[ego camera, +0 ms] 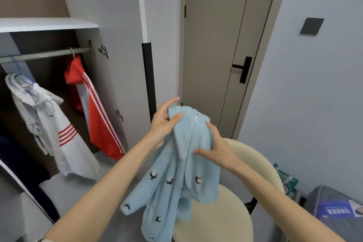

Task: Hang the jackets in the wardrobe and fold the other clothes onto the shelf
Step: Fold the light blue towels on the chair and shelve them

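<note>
- Light-blue fleece garment (pixel 182 173), patterned with small dark birds: held up in the air in front of the person, above the seat of a cream chair (pixel 225 214); its top is bunched between both hands, a sleeve and the hem hang down, and the lowest folds reach the front edge of the seat
- Left hand (pixel 164 124): grips the top of the garment, thumb pressed over the cloth from the front, other fingers behind it; the index finger sticks out straight above the bunch
- Right hand (pixel 218 149): clasps the garment's right side just below the top, thumb lying across the front, fingers curved round the edge
- Wardrobe (pixel 117 45), at left, door open; a metal rail (pixel 45 55) runs beneath a white shelf (pixel 45 23)
- Red jacket (pixel 98 124) with white sleeve stripes: hangs from the rail at its right end
- White jacket (pixel 59 133) with red stripes: hangs from the rail to the left of the red one, apart from it; a dark garment (pixel 19 163) hangs lower left, partly cut off
- Grey door (pixel 216 45) with black lever handle (pixel 243 68), closed, behind the hands; a dark switch plate (pixel 312 25) on the right wall
- Grey package (pixel 334 212) with a blue label: lower right, beside the chair
</note>
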Motion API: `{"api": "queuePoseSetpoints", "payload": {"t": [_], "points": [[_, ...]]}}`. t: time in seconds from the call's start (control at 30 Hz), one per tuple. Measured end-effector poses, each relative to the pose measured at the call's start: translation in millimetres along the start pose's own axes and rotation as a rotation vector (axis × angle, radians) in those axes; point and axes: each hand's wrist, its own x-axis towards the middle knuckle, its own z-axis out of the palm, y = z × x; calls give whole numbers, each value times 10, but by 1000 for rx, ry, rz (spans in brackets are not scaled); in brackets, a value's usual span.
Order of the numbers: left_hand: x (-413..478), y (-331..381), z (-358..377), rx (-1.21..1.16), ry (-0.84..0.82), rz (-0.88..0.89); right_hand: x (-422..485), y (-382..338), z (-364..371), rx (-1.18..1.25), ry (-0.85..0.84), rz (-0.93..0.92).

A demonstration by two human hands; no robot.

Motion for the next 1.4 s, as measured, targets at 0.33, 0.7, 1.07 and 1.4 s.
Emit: {"api": "queuePoseSetpoints", "payload": {"t": [0.33, 0.7, 1.07, 1.4], "points": [[41, -27, -405, 802, -251, -85, 215, -611, -355, 171, 281, -255], [-587, -351, 104, 670, -247, 284, 485, -940, -275, 643, 329, -69], [-236, 157, 90, 379, 23, 414, 382, -646, -576, 704, 265, -12], [19, 624, 76, 449, -16, 328, 151, -704, -377, -273, 34, -398]]}}
